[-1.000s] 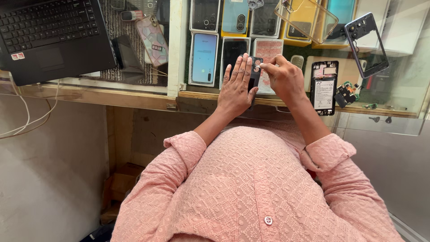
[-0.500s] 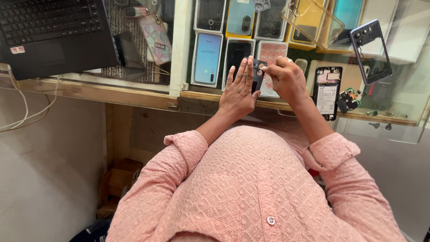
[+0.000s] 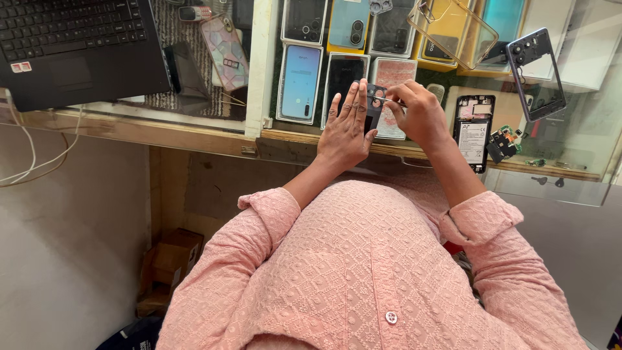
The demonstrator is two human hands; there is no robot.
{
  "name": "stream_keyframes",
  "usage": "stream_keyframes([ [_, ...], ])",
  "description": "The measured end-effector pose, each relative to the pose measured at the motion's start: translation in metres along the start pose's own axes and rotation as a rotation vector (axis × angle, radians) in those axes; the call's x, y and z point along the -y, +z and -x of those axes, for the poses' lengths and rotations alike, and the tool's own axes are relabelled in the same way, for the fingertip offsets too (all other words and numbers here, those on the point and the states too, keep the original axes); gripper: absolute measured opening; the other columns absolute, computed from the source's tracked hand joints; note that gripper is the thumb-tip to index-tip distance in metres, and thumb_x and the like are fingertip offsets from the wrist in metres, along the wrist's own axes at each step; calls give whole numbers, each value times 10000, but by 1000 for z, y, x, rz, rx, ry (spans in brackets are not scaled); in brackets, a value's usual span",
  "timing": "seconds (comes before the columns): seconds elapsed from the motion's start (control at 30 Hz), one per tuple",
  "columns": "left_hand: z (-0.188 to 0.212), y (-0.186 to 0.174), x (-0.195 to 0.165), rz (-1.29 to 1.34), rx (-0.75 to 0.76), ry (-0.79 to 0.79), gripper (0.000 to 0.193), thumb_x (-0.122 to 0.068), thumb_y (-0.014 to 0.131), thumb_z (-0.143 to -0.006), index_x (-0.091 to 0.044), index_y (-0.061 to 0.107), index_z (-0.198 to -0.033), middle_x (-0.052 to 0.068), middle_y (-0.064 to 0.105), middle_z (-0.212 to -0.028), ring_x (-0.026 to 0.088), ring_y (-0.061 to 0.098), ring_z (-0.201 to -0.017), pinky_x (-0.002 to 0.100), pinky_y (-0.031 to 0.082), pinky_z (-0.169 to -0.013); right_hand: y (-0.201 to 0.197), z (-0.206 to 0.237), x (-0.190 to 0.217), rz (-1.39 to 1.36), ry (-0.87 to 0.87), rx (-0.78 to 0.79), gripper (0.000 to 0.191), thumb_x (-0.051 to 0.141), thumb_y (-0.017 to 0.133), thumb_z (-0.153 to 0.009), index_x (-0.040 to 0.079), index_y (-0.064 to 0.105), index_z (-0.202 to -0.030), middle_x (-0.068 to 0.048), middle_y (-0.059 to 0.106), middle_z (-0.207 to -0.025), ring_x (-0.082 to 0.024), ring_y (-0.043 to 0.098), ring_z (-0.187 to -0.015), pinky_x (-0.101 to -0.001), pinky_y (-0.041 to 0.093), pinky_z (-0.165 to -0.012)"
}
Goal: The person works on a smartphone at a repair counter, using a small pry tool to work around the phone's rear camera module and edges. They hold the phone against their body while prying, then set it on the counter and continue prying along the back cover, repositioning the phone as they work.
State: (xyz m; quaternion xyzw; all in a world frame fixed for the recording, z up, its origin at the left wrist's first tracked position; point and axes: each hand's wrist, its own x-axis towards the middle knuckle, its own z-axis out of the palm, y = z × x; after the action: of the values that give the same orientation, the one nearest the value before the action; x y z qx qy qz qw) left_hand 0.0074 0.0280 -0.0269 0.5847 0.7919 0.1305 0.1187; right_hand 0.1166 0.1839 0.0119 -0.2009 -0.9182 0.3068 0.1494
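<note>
My left hand [image 3: 346,126] rests flat with fingers spread on the glass counter top [image 3: 427,155], pressing on a small dark phone part with camera holes [image 3: 374,105]. My right hand [image 3: 420,113] is closed around a thin metal tool [image 3: 387,100] whose tip meets that dark part. An opened phone body with a white label [image 3: 473,129] lies just right of my right hand. A dark phone frame [image 3: 536,71] lies tilted further right.
A black laptop [image 3: 71,45] sits at the upper left. Under the glass lie several boxed phones [image 3: 301,81] and a clear yellow case [image 3: 453,32]. Small circuit parts [image 3: 504,141] and screws lie at the right. White cables [image 3: 26,162] hang left; a cardboard box [image 3: 165,266] is below.
The view has shifted slightly. My hands stay together over the dark part, the left one pressing flat and the right one working the tool at its top.
</note>
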Motion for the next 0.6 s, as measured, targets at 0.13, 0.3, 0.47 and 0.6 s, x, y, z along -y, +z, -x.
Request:
stream_keyframes([
  [0.13, 0, 0, 0, -9, 21, -8, 871, -501, 387, -1062, 19, -53, -1605, 152, 42, -1719, 240, 38, -1604, 461, 42, -1314, -2, 1, 0, -2, -33, 5, 152, 75, 823, -881, 47, 754, -1013, -108, 680, -1023, -261, 704, -889, -371, 580, -764],
  [0.3, 0, -1, -1, -7, -12, 6, 865, -485, 398, -1065, 19, -50, -1606, 159, 49, -1717, 246, 41, -1602, 465, 44, -1311, -5, -3, -2, 218, -192, -41, 76, 122, 806, -949, 108, 782, -1020, -42, 694, -976, -240, 694, -911, -376, 573, -817],
  [0.47, -1, -2, 0, 27, 7, -5, 882, -473, 429, -1049, 24, -42, -1606, 163, 54, -1719, 253, 51, -1604, 468, 43, -1309, -10, -5, 1, 256, -211, 2, 183, 133, 792, -954, 88, 793, -1132, -55, 687, -967, -244, 675, -863, -378, 559, -775],
  [0.6, 0, -1, 0, 26, -6, -4, 880, -469, 429, -1052, 24, -42, -1608, 161, 56, -1721, 250, 54, -1607, 468, 42, -1311, -11, -4, 3, 256, -228, -12, 81, 140, 797, -983, 101, 780, -1052, -40, 695, -973, -232, 697, -857, -366, 570, -761],
])
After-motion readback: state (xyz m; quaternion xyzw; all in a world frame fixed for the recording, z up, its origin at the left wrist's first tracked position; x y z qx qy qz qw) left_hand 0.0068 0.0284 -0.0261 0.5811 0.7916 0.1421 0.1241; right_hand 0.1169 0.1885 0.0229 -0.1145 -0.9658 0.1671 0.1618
